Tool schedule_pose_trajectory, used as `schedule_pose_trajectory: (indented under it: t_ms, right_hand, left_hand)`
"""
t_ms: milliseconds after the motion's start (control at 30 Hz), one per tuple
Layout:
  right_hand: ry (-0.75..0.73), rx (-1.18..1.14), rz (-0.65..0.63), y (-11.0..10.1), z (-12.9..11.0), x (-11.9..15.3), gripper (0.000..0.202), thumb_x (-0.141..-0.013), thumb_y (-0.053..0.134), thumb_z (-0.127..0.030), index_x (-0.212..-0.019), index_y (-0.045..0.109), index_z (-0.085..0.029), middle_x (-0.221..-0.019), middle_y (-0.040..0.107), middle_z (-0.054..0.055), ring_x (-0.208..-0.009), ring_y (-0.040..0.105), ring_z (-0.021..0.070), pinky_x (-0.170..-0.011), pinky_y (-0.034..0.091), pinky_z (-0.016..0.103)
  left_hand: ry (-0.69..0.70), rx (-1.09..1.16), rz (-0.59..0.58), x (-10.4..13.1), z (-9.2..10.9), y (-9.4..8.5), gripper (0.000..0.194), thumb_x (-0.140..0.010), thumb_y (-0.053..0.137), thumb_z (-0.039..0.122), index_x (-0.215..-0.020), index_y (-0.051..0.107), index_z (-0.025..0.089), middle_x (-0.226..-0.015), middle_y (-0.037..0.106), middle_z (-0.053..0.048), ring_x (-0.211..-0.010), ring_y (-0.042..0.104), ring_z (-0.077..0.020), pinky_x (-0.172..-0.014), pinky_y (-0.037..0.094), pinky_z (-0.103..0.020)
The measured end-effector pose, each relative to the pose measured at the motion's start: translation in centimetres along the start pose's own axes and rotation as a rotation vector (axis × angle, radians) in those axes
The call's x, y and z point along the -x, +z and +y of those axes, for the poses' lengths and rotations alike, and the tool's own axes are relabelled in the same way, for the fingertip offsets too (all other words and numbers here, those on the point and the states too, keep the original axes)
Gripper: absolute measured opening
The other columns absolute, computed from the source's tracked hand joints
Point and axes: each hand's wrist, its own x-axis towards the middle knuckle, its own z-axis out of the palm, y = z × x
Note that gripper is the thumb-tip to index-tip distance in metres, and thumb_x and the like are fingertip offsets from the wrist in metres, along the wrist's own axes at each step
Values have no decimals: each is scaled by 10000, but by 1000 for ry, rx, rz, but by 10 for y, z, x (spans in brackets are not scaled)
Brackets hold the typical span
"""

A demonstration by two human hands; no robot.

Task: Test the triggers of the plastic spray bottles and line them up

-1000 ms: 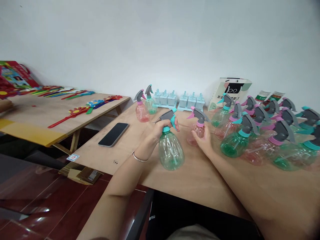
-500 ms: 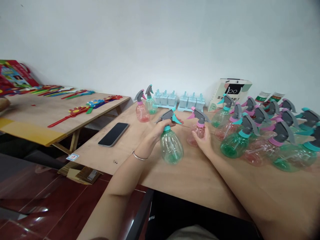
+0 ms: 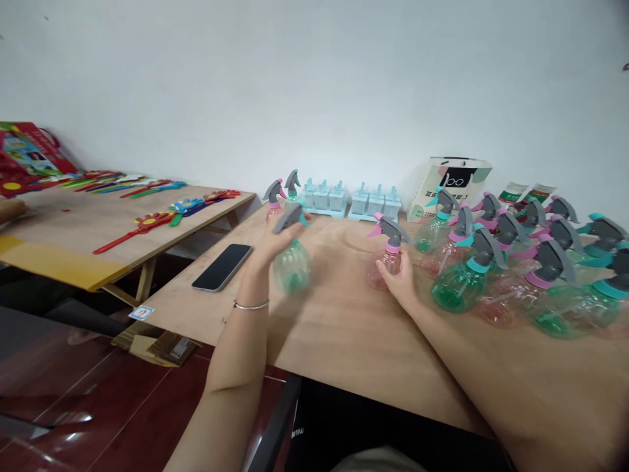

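My left hand (image 3: 275,241) is closed round the neck of a green spray bottle (image 3: 293,267), slightly blurred and held over the left half of the table. Its grey and teal trigger head pokes out above my fingers. With my right hand (image 3: 400,278) I grip the body of a pink spray bottle (image 3: 377,269), which stands upright with its pink trigger facing left. Behind my left hand are another pink spray bottle (image 3: 273,211), partly hidden, and a second green one (image 3: 293,183). Several more pink and green spray bottles (image 3: 459,288) crowd the right side.
Two light-blue popsicle moulds (image 3: 328,208) stand along the wall beside a printed box (image 3: 449,187). A phone (image 3: 223,267) lies at the table's left edge. Another table (image 3: 63,226), left across a gap, carries colourful hand clappers (image 3: 147,223); someone's hand (image 3: 10,211) shows there.
My left hand has carried the green spray bottle leftward and a little up, away from the pink one. My right hand stays on its pink bottle.
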Motion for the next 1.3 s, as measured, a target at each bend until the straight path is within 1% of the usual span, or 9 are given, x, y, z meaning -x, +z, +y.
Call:
schedule_pose_trajectory:
  t_ms: [133, 267, 533, 900, 967, 1033, 1133, 1200, 1300]
  right_hand:
    - [-14, 9, 15, 1, 1, 0, 547, -752, 706, -501, -1178, 564, -188, -1119, 652, 122, -1088, 626, 286, -1001, 484, 515]
    - [-13, 12, 23, 2, 3, 0, 538, -752, 707, -510, -1171, 559, -206, -1099, 659, 108, -1060, 635, 278, -977, 499, 502]
    - [-9, -2, 6, 1, 4, 1, 544, -760, 701, -509, -1194, 547, -218, -1119, 656, 108, -1084, 632, 278, -990, 492, 500]
    - [-42, -25, -59, -1, 9, 0, 518, -818, 594, -461, -1258, 523, -197, -1201, 642, 139, -1139, 619, 294, -1036, 471, 520]
    - [-48, -28, -74, -2, 8, 1, 509, -839, 576, -462, -1274, 521, -203, -1227, 639, 138, -1159, 614, 289, -1045, 468, 514]
    - [-50, -19, -76, -3, 6, 1, 528, -846, 581, -487, -1292, 519, -210, -1248, 634, 133, -1182, 604, 283, -1058, 463, 504]
    - [-37, -7, -55, -1, 4, 4, 574, -836, 607, -540, -1303, 526, -216, -1244, 632, 129, -1184, 603, 278, -1064, 463, 501]
    - [-23, -19, -45, 1, 3, 6, 598, -829, 623, -554, -1311, 523, -214, -1244, 629, 132, -1187, 601, 278, -1069, 461, 505]
    - [-11, -57, -85, 4, 0, 11, 646, -836, 622, -540, -1368, 464, -211, -1318, 591, 142, -1244, 572, 278, -1083, 456, 502]
  left_hand:
    - [-158, -253, 386, -13, -46, -51, 184, -687, 689, 281, -800, 720, 138, -614, 574, 18, -697, 583, -171, -717, 508, -289]
    - [-178, -260, 532, -20, -78, -74, 266, -672, 735, 335, -810, 731, 107, -640, 615, 10, -707, 602, -174, -725, 520, -293]
    - [-158, -356, 653, -21, -103, -60, 305, -733, 717, 356, -909, 740, 108, -863, 751, -71, -942, 698, -246, -923, 527, -355]
    - [-68, -296, 656, -31, -118, -50, 444, -783, 712, 343, -1143, 613, 101, -1107, 714, -129, -1034, 689, -228, -962, 515, -343]
    - [-16, -296, 752, -29, -115, -47, 638, -748, 756, 356, -1278, 492, 117, -1224, 648, -152, -1098, 658, -235, -977, 505, -351]
    - [24, -348, 965, -26, -108, -44, 764, -741, 761, 378, -1352, 365, 146, -1344, 537, -179, -1177, 600, -256, -1008, 483, -389]
    - [63, -410, 1197, -20, -92, -33, 725, -797, 684, 416, -1351, 296, 155, -1396, 415, -205, -1210, 540, -279, -1023, 455, -440]
    - [106, -376, 1104, -15, -76, -13, 710, -798, 668, 468, -1331, 323, 150, -1344, 437, -192, -1177, 549, -283, -1002, 457, -441]
    - [233, -213, 620, -2, -48, 38, 657, -714, 725, 570, -1191, 487, 185, -1173, 565, -124, -1108, 588, -280, -1000, 454, -422]
